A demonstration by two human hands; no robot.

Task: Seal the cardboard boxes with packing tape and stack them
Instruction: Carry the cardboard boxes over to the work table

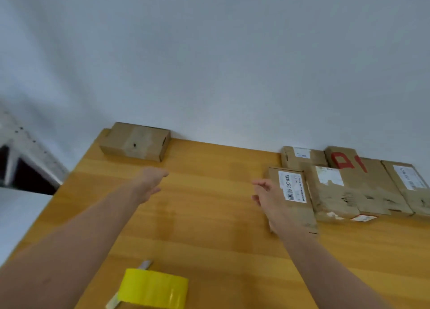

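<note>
A taped cardboard box (136, 142) lies alone at the table's far left corner against the wall. Several more cardboard boxes (349, 187) crowd the far right; the nearest one (294, 192) carries a white barcode label. My left hand (149, 183) hovers empty over the table, below the lone box, fingers loosely extended. My right hand (267, 197) is empty too, fingers relaxed, just left of the labelled box and in front of its edge. A yellow tape roll (154, 287) lies near the front edge.
The wooden table (209, 215) stands against a pale wall (232, 64). A small metal-tipped tool (145, 264) peeks out behind the tape roll. Off the table's left edge, a white and dark structure (21, 159) shows.
</note>
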